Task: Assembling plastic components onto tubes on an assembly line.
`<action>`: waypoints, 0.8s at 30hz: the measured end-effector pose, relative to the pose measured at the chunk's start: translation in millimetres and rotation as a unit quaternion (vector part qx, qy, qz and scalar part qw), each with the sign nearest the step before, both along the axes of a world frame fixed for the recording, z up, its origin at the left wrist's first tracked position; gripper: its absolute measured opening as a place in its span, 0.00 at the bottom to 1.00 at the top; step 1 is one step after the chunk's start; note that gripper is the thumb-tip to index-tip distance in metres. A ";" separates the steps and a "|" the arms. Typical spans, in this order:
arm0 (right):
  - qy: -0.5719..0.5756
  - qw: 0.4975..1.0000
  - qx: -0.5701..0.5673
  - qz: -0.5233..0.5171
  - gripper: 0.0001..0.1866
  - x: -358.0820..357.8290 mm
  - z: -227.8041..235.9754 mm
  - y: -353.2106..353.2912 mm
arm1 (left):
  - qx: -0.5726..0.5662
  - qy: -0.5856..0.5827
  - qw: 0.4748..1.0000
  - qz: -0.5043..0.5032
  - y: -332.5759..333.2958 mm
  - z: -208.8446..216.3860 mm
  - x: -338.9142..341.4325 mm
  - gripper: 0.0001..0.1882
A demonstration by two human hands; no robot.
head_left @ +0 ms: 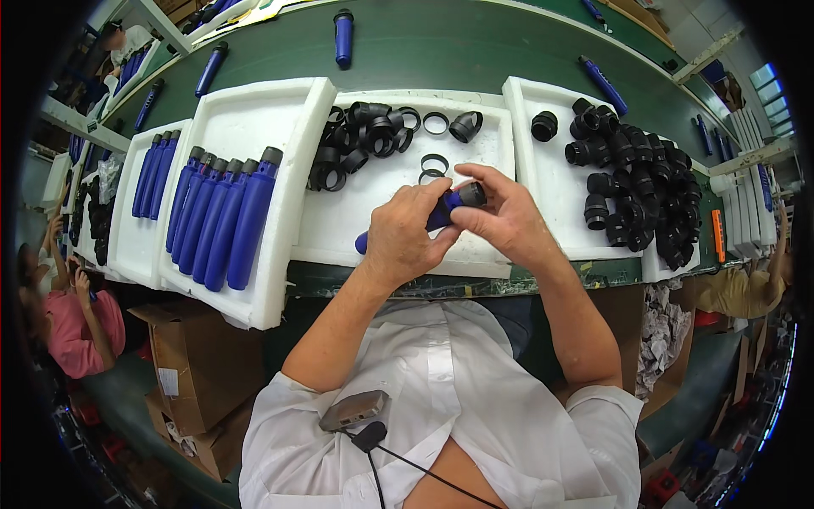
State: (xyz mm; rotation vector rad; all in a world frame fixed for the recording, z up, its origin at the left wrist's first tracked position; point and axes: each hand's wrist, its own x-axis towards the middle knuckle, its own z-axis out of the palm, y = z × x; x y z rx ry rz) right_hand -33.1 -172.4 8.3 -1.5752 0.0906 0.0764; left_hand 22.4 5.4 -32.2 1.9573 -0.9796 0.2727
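Observation:
Both my hands are on one blue tube (439, 218) with a black end, held slantwise over the middle white foam tray (484, 169). My left hand (397, 236) is wrapped round the tube's body, and its lower blue tip sticks out beyond the wrist. With thumb and fingers my right hand (519, 227) grips the black end. Just behind the hands lie loose thin black rings, and a heap of wider black rings (370, 136) fills the tray's left side. Part of the tube is hidden by my fingers.
To the left, a foam tray (307, 110) holds several blue tubes (222, 225) with black ends. Black ribbed caps (638, 174) are heaped in the right tray. More tubes lie on the green bench (424, 51) behind. Cardboard boxes (208, 365) stand lower left; other people work at both sides.

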 end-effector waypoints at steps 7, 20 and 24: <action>-0.206 0.921 -0.325 0.059 0.14 12.9 9.8 -12.5 | -0.003 0.003 1.000 0.006 -3.7 0.3 0.8 0.30; 0.171 0.729 -0.622 -0.228 0.28 118.3 -14.4 -160.7 | -0.045 -0.042 0.997 0.036 3.1 13.2 0.1 0.29; 0.266 0.835 -0.452 -0.167 0.22 137.8 -21.6 -163.7 | -0.054 -0.036 0.997 0.035 7.2 14.0 -1.9 0.31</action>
